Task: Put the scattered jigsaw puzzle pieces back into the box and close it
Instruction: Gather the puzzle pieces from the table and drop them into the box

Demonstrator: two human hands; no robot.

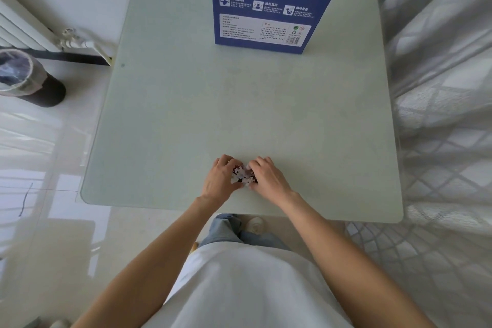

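Head view, looking down: at nine o'clock off the table, a bin (25, 76) lined with a clear bag stands on the floor. On the pale table (186, 114), toward six o'clock, the left hand (219, 177) curls its fingers round the left side of a small heap of puzzle pieces (242, 176). The right hand (267, 177) cups the heap's right side, fingers bent over it, both hands touching the pieces. Up at twelve o'clock, well apart, the blue box (271, 0) stands upright.
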